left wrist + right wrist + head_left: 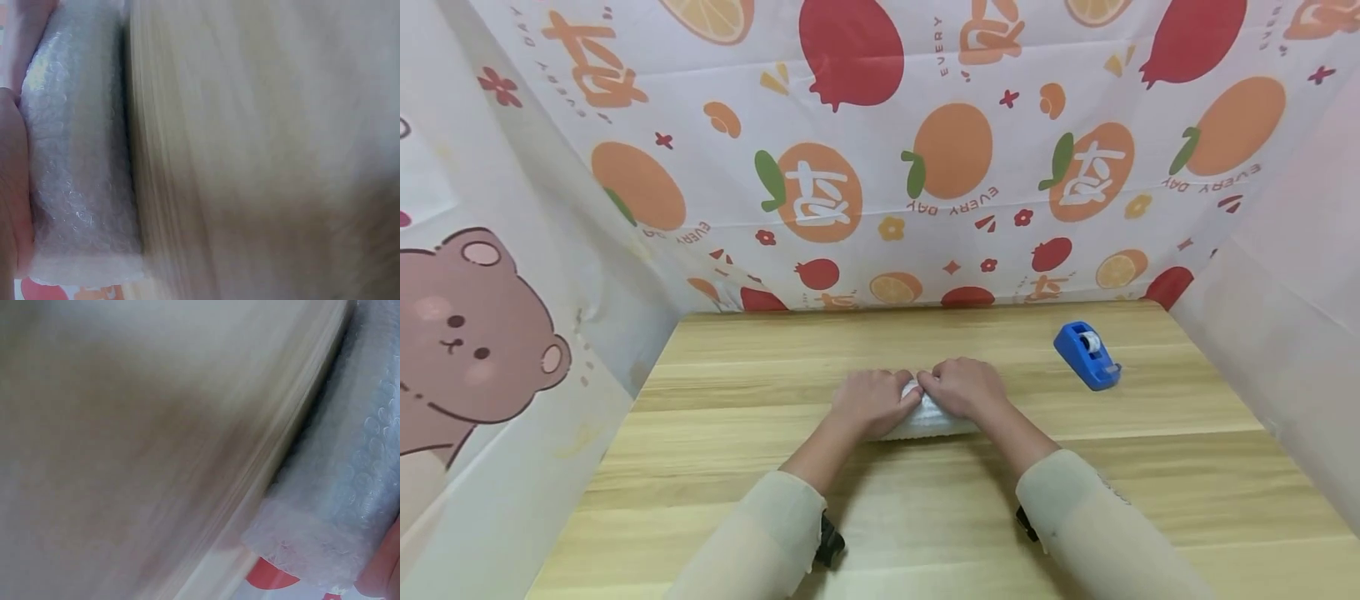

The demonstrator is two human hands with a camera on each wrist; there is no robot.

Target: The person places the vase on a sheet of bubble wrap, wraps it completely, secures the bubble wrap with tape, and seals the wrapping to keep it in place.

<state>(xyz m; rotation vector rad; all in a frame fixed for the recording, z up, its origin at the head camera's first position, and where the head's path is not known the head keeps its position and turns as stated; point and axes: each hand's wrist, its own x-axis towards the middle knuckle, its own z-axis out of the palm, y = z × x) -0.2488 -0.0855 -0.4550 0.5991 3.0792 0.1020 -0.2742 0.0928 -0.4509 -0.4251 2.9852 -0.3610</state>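
A roll of clear bubble wrap (928,423) lies crosswise on the wooden table, in the middle of the head view. My left hand (872,402) grips its left part from above, and my right hand (964,388) holds the right part, the two thumbs close together on top. Fingers on the far side are mostly hidden. In the left wrist view the bubble wrap (81,144) stretches along the left side with the hand at its edge. The right wrist view has the roll's end (306,544) close up, a bit of the hand (382,565) beside it.
A blue tape dispenser (1086,357) with a roll of tape stands at the back right of the table (760,350). Behind the table hangs a fruit-printed cloth (880,192); a bear-printed cloth (467,333) hangs on the left.
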